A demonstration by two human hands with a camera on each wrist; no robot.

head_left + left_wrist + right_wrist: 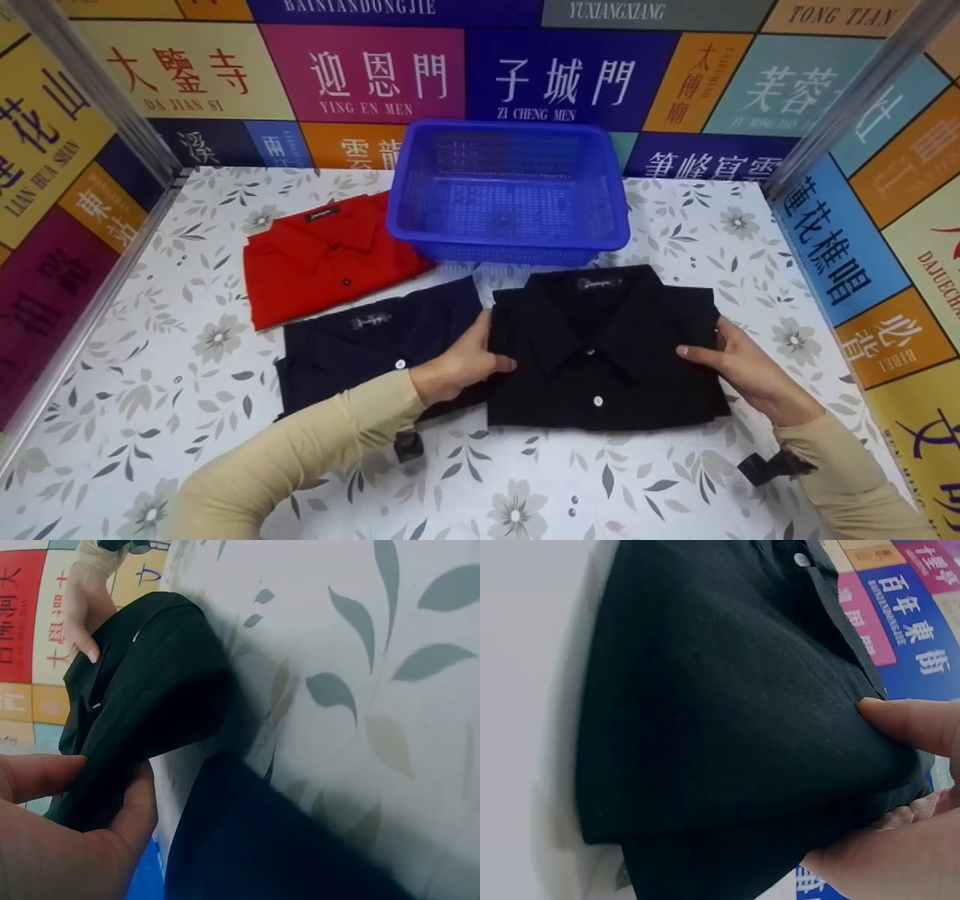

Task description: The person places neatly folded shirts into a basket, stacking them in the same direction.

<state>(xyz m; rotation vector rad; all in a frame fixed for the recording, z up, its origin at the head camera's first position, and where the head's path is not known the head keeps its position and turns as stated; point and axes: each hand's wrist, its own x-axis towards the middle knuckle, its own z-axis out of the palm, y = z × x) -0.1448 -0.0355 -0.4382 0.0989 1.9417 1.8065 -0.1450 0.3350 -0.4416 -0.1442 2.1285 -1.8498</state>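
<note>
A folded black shirt (600, 352) with a collar and white buttons is held between both hands, in front of the blue basket. My left hand (469, 360) grips its left side, thumb on top and fingers beneath. On the opposite side my right hand (750, 371) pinches the edge the same way. In the left wrist view the black shirt (150, 682) is raised off the tablecloth. The right wrist view shows the thumb pressing on the black cloth (742, 705), fingers under its layers. Beside the left hand lies a folded navy shirt (337, 352), partly covered by the left forearm.
A blue plastic basket (506, 251) stands at the back middle of the table. A folded red shirt (322, 255) lies left of it, its corner against the basket. The flowered tablecloth (517, 510) runs to printed wall panels (375, 75) behind and at both sides.
</note>
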